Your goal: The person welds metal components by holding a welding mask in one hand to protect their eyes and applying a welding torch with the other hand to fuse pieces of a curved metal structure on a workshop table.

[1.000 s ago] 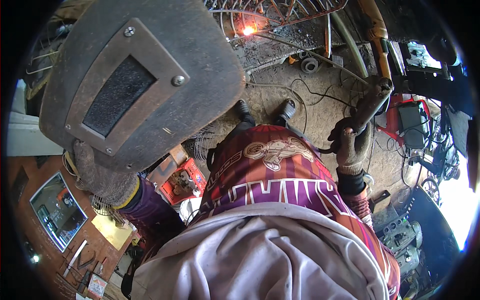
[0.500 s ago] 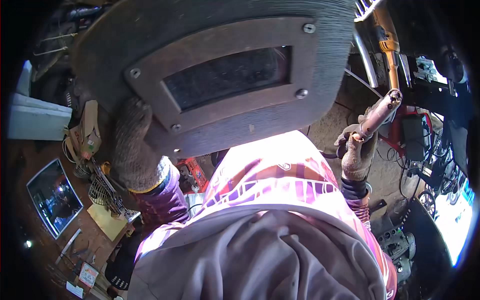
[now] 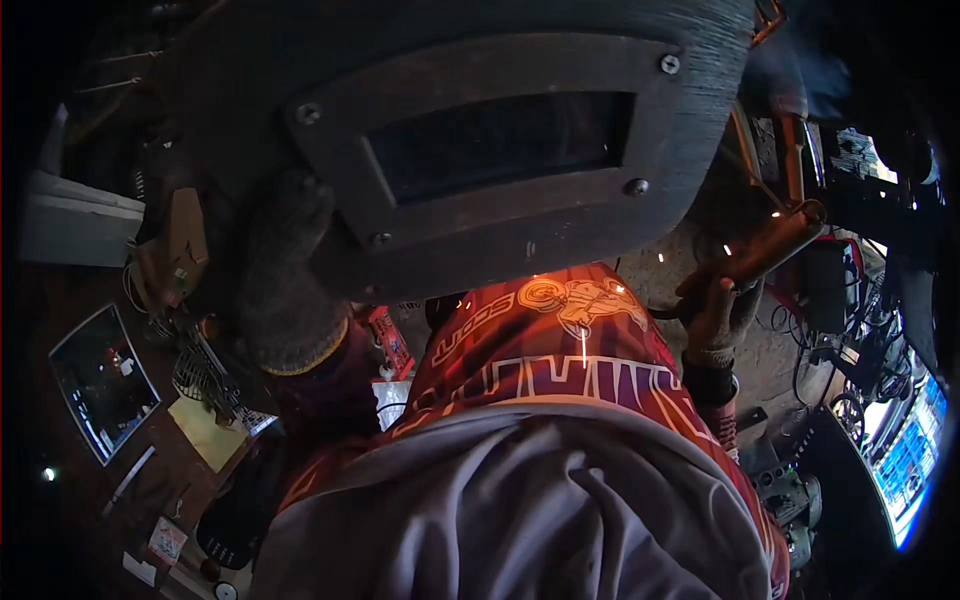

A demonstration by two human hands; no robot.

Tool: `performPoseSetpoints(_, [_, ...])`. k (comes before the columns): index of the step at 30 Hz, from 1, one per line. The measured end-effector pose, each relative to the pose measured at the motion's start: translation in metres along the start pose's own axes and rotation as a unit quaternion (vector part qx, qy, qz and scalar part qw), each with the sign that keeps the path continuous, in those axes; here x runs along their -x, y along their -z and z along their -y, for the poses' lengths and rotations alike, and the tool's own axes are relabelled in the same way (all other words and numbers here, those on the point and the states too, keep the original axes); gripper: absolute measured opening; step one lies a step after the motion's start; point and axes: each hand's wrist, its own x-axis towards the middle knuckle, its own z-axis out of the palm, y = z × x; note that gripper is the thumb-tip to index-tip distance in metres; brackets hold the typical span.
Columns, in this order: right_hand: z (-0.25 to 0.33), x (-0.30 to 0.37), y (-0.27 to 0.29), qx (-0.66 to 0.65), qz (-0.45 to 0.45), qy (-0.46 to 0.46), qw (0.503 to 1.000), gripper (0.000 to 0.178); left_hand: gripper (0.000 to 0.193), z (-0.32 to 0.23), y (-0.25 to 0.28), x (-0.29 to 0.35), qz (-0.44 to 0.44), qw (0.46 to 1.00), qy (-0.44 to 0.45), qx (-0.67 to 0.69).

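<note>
My knit-gloved left grip clamps the lower-left edge of the dark, brushed-looking welding shield — curved, with a framed window — before my torso. My gloved right grip wraps the tubular electrode holder right of it.

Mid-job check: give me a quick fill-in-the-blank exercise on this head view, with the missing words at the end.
1. The left hand holds the shield, whose window frame shows ____ screws.
2. The right hand grips the holder and is ____, not bare.
3. The sheet on the table is ____ in colour.
4. Smoke hangs toward the picture's upper ____ corner.

Missing words: four; gloved; yellow; right.
</note>
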Motion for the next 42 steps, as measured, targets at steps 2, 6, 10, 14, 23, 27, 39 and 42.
performPoseSetpoints(2, [0.004,-0.001,-0.003,0.005,-0.014,0.004,1.0,0.075,0.029,0.0,-0.002,-0.002,-0.069,0.965,0.118,0.223])
performPoseSetpoints(6, [-0.003,0.0,0.009,0.005,-0.02,-0.019,1.0,0.079,0.037,0.0,0.022,-0.004,-0.022,0.88,0.192,0.434])
performPoseSetpoints(10, [0.002,-0.001,0.006,0.002,-0.032,-0.021,0.999,0.079,0.035,0.012,0.097,0.023,-0.092,0.9,0.214,0.369])
performPoseSetpoints(14, [0.001,-0.001,0.008,-0.002,-0.018,-0.02,1.0,0.078,0.033,0.01,0.113,0.023,-0.225,0.963,0.139,0.043])
performPoseSetpoints(23, [0.001,0.0,0.004,-0.008,-0.014,-0.02,1.0,0.075,0.046,0.008,0.109,0.019,-0.311,0.933,0.178,-0.048])
performPoseSetpoints(27, [0.004,0.0,0.005,-0.003,-0.001,-0.046,0.999,0.074,0.045,0.02,0.123,0.029,-0.26,0.957,0.13,0.008])
performPoseSetpoints(39, [-0.001,0.001,0.001,-0.013,0.005,-0.052,0.999,0.072,0.054,0.036,0.145,0.051,-0.206,0.956,0.176,-0.114])
performPoseSetpoints(42, [0.0,0.0,0.0,-0.015,0.01,-0.052,0.998,0.071,0.056,0.022,0.115,0.036,-0.291,0.933,0.211,0.003])
